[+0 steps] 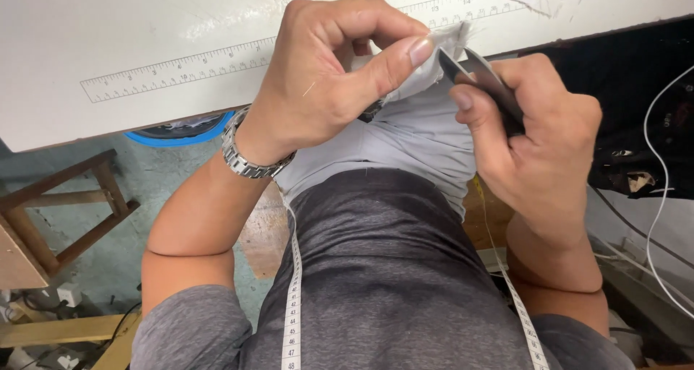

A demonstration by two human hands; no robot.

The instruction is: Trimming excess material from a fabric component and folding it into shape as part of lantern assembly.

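Pinched between thumb and forefinger, the left hand [325, 81] holds a raised fold of light grey cloth [412, 124] at upper centre of the frame. Closed around a small dark metal snipper [481, 81], the right hand [538, 139] sets its blades at the frayed white edge of that fold. Soft, thin and limp, the cloth looks light and would likely sag unless held taut close to the cut. It drapes down onto the lap. A white table [108, 23] with a printed ruler [188, 66] fills the top; a tape measure [293, 298] hangs from the neck. No containers show.
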